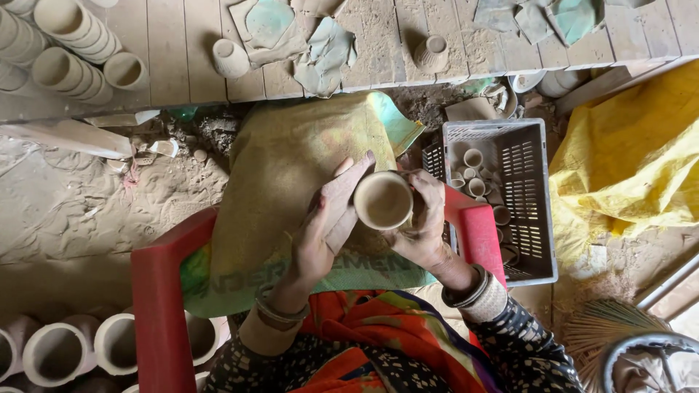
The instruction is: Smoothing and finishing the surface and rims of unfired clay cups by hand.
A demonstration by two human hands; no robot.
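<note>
A small unfired clay cup [383, 201] is held over my lap, its open mouth facing up at the camera. My right hand [424, 222] wraps round the cup's right side and grips it. My left hand [318, 236] holds a flat wooden paddle [345, 195] whose edge lies against the cup's left side. Both hands are dusty with clay. Under them a sack cloth [284, 167] is spread over my lap and a red plastic chair [156, 298].
A grey plastic crate [535, 211] with several small clay cups stands at right, beside a yellow sheet [633, 160]. Stacked clay cups [65, 44] lie on planks at top left. More cups [80, 349] sit at bottom left. Sandy floor lies to the left.
</note>
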